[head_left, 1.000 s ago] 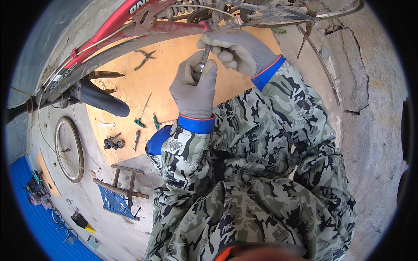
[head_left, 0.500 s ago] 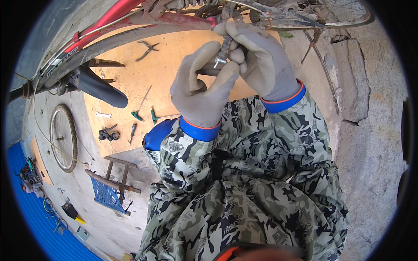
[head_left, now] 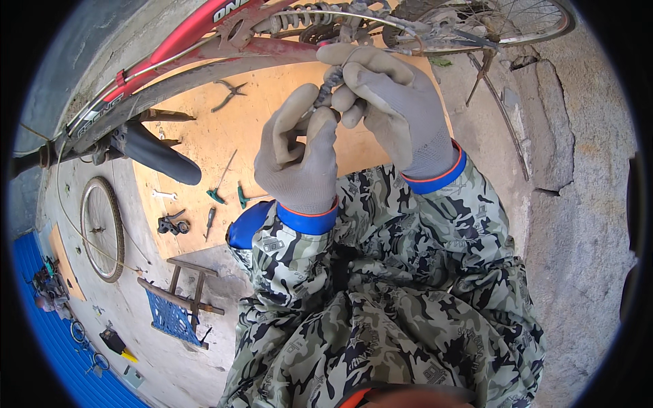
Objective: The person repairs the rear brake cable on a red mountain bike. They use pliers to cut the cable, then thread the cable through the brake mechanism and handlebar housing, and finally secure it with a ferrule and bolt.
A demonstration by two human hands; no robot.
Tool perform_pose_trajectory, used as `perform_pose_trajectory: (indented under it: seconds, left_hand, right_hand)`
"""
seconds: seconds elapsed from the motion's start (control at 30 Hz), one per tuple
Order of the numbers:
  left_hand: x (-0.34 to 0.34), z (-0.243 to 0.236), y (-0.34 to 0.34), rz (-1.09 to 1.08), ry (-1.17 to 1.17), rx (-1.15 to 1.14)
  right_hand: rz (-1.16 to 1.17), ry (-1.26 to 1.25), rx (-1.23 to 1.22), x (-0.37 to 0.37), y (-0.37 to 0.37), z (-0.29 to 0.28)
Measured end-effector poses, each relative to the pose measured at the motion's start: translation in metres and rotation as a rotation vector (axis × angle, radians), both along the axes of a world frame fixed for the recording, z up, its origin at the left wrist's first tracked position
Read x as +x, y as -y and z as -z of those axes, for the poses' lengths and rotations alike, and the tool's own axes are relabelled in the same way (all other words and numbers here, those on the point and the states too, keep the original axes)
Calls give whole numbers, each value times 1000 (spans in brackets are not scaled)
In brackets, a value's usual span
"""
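Note:
My gloved left hand (head_left: 299,156) and gloved right hand (head_left: 405,112) meet in front of the red bicycle frame (head_left: 194,34). Between their fingertips is a small, grimy, knobbly dark bicycle part (head_left: 331,79). My left thumb and forefinger pinch its lower end and cover it. The right fingers curl round the upper end, with the forefinger stretched over the top. Below the hands lies a wooden board (head_left: 197,146). Black-handled pliers (head_left: 229,96) rest on it, left of my hands.
Two green-handled tools (head_left: 216,196), a screwdriver (head_left: 209,223), a spanner (head_left: 164,195) and a black metal part (head_left: 173,224) lie on the board's left. Beyond are a loose wheel (head_left: 102,230) and a stool with blue webbing (head_left: 173,314). Cracked concrete (head_left: 558,129) lies right.
Both hands have shifted slightly left. The left fingers have closed over the part's silver end, which showed before. More of the bicycle's spring and frame is in view at the top.

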State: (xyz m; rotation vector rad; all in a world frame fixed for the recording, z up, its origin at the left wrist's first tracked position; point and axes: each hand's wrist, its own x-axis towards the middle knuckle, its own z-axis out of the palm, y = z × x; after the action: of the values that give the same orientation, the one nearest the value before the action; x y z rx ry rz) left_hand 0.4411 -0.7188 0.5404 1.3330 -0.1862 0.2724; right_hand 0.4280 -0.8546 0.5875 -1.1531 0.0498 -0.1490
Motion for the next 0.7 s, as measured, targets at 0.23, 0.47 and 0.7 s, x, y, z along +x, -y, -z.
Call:
perform_pose_trajectory:
  seconds: [0.23, 0.47, 0.7]
  left_hand:
    - [2, 0, 0, 29, -4, -10]
    - [-1, -11, -3, 195, -178, -27]
    - [-7, -3, 8, 264, -218, -114]
  right_hand:
    - [-18, 20, -107, -2, 1, -9]
    - [114, -97, -13, -4, -11, -15]
    - [143, -143, -147, -17, 1, -15]
